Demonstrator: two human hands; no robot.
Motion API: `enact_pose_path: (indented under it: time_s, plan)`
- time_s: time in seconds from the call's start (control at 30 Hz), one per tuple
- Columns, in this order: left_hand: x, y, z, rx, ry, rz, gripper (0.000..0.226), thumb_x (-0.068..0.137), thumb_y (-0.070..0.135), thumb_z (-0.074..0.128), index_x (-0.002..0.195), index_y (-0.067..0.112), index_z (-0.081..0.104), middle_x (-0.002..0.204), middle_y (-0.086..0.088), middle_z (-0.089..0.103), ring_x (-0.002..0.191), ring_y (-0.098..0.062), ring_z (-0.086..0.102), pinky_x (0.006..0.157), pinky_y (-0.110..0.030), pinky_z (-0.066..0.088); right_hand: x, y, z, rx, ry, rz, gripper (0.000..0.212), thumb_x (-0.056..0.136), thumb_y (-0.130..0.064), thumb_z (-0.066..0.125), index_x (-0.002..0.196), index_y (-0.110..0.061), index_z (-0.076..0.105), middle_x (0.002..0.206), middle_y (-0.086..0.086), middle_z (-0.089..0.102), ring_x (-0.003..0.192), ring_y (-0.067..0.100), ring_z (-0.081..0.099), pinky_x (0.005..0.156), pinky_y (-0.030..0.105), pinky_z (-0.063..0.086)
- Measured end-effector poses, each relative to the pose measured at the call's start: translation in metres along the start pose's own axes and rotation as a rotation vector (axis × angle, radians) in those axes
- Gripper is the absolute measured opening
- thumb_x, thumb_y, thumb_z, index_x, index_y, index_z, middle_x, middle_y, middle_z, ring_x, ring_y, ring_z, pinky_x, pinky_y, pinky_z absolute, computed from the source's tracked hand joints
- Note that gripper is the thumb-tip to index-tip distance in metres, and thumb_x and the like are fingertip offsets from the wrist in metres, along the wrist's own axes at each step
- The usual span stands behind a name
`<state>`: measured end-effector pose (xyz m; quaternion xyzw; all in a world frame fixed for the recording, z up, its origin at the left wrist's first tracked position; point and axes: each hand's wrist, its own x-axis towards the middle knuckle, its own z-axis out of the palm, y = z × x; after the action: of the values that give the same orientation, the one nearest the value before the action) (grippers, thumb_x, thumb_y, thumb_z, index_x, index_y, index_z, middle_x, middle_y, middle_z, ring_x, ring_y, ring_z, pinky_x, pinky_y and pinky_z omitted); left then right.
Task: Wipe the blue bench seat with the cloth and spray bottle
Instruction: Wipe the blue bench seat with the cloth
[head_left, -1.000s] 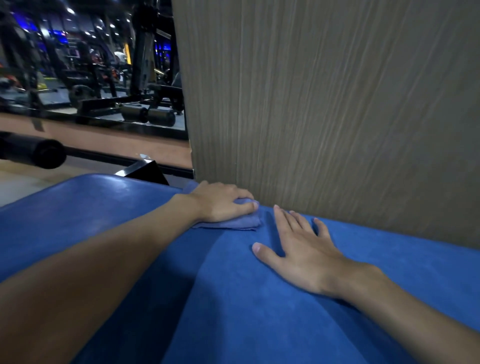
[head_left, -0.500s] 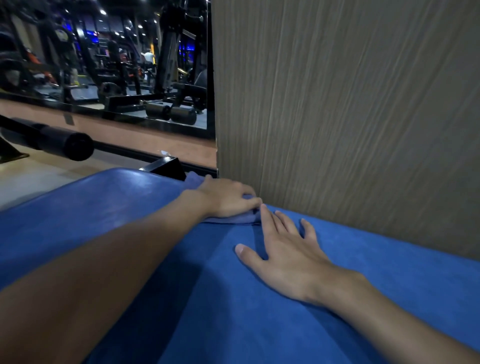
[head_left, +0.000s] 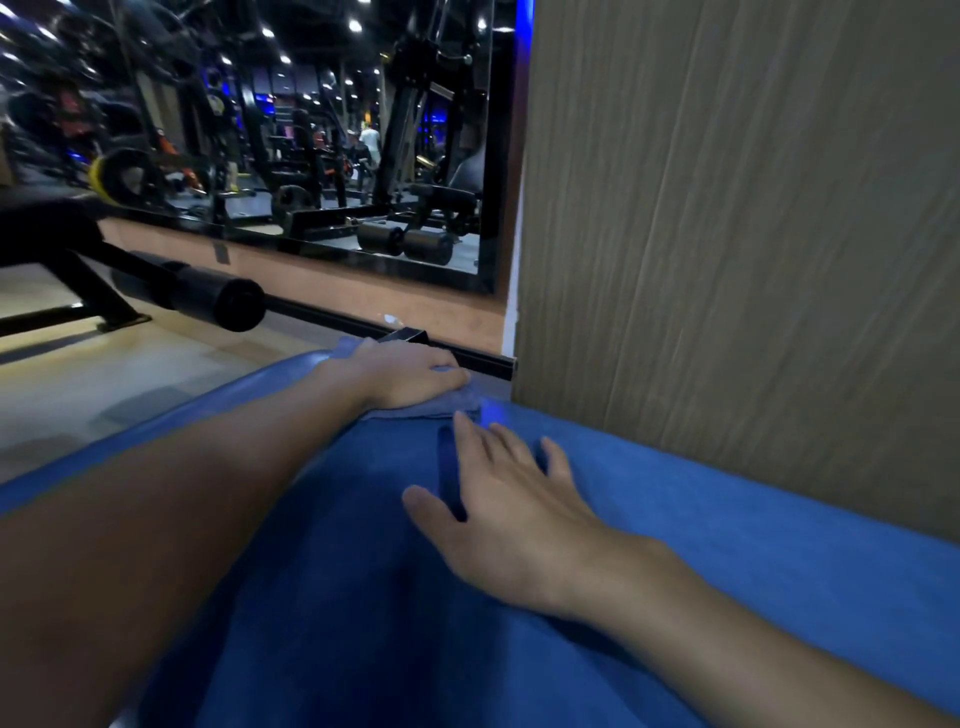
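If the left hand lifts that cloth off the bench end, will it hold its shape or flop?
Likely flop: the cloth lies flattened and creased under the left hand, so it looks soft and thin. It probably weighs little. Pushed along the blue bench seat, it may bunch rather than slide as one piece.

Blue bench seat (head_left: 675, 545): matte padded surface, lying flat beside a wood-grain panel. Cloth (head_left: 447, 404): grey-blue, crumpled flat at the seat's far end, partly covered.
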<state>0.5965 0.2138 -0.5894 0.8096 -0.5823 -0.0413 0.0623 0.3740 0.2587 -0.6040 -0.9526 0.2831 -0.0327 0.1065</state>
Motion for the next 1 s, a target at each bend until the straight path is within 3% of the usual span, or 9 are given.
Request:
enact_pose_path:
  time_s: [0.17, 0.37, 0.53, 0.67, 0.8, 0.9, 1.0]
  plan:
    - [0.006, -0.047, -0.005, -0.051, 0.058, -0.176, 0.051, 0.079, 0.071, 0.025, 0.112, 0.047, 0.056, 0.128, 0.004, 0.06, 0.119, -0.027, 0.052, 0.103, -0.048, 0.036, 0.018, -0.009, 0.017, -0.106, -0.003, 0.015, 0.085, 0.09, -0.071, 0.015, 0.154, -0.02, -0.006, 0.164, 0.003, -0.003, 0.149, 0.019, -0.01, 0.114, 0.059, -0.009]
    - [0.012, -0.083, -0.008, -0.058, 0.014, -0.345, 0.075, 0.066, 0.087, 0.021, 0.119, 0.046, 0.054, 0.143, -0.002, 0.049, 0.128, -0.034, 0.046, 0.102, -0.056, 0.036, 0.017, -0.009, 0.018, -0.133, 0.003, 0.031, 0.085, 0.088, -0.072, 0.012, 0.154, -0.021, -0.006, 0.163, 0.001, -0.004, 0.149, 0.016, -0.012, 0.116, 0.058, -0.007]
    - [-0.026, -0.1, -0.012, -0.102, 0.08, -0.391, 0.056, 0.089, 0.067, 0.032, 0.129, 0.032, 0.048, 0.138, -0.011, 0.053, 0.121, -0.033, 0.05, 0.092, -0.04, 0.037, 0.015, -0.01, 0.015, -0.116, -0.005, 0.031, 0.083, 0.089, -0.071, 0.012, 0.154, -0.021, -0.003, 0.163, 0.002, -0.002, 0.149, 0.017, -0.01, 0.116, 0.057, -0.008]
    - [-0.064, -0.118, -0.012, -0.138, 0.106, -0.457, 0.057, 0.077, 0.076, 0.03, 0.122, 0.046, 0.046, 0.136, -0.004, 0.057, 0.118, -0.032, 0.053, 0.098, -0.044, 0.038, 0.014, -0.012, 0.013, -0.107, 0.0, 0.03, 0.082, 0.091, -0.07, 0.014, 0.154, -0.02, -0.001, 0.163, 0.002, 0.001, 0.149, 0.016, -0.006, 0.117, 0.056, -0.005]
    - [-0.116, -0.125, -0.017, -0.102, 0.08, -0.503, 0.056, 0.089, 0.068, 0.034, 0.135, 0.038, 0.043, 0.138, -0.008, 0.054, 0.119, -0.032, 0.052, 0.086, -0.038, 0.033, 0.012, -0.014, 0.01, -0.098, -0.004, 0.034, 0.08, 0.091, -0.069, 0.014, 0.154, -0.022, 0.003, 0.162, 0.001, 0.008, 0.148, 0.017, 0.0, 0.117, 0.055, -0.001]
    - [-0.16, -0.136, -0.02, -0.081, 0.05, -0.563, 0.056, 0.089, 0.072, 0.032, 0.135, 0.041, 0.041, 0.138, -0.007, 0.055, 0.117, -0.03, 0.053, 0.086, -0.037, 0.034, 0.007, -0.02, 0.007, -0.164, 0.028, 0.044, 0.074, 0.093, -0.066, 0.012, 0.153, -0.022, 0.006, 0.159, 0.003, 0.016, 0.147, 0.021, 0.007, 0.116, 0.058, 0.0]
    - [-0.191, -0.139, -0.022, -0.047, 0.031, -0.6, 0.057, 0.093, 0.07, 0.03, 0.137, 0.037, 0.041, 0.137, -0.008, 0.054, 0.116, -0.03, 0.053, 0.089, -0.037, 0.036, -0.006, -0.046, 0.009, -0.116, 0.022, -0.072, 0.069, 0.094, -0.064, 0.013, 0.151, -0.026, 0.01, 0.159, 0.001, 0.017, 0.147, 0.021, 0.009, 0.116, 0.055, 0.002]
